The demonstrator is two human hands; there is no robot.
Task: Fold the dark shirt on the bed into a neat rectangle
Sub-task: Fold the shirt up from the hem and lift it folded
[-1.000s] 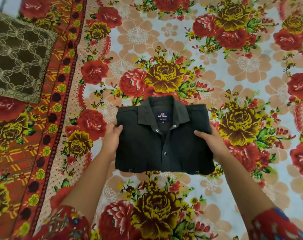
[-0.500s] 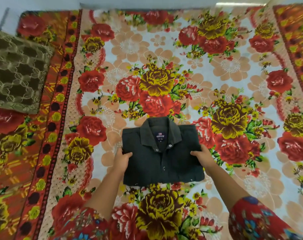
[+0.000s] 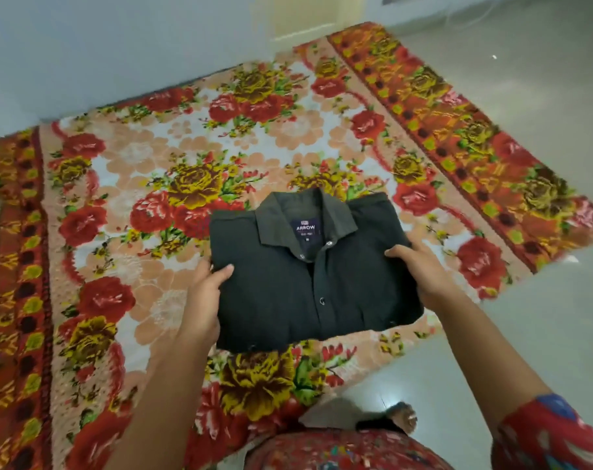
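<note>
So the dark Arrow shirt (image 3: 308, 276), already a neat rectangle, has now come up off the floral bedspread (image 3: 145, 184) to mid-frame, left hand (image 3: 203, 300) and right hand (image 3: 420, 269) fingers gripping its sides, so the folding looks basically done.

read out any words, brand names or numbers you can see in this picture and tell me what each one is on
"ARROW": white letters on the dark neck label inside the collar of the folded dark shirt.
Smaller lines under the brand name on that label: too small and blurred to read.
Nothing else carries text.
</note>
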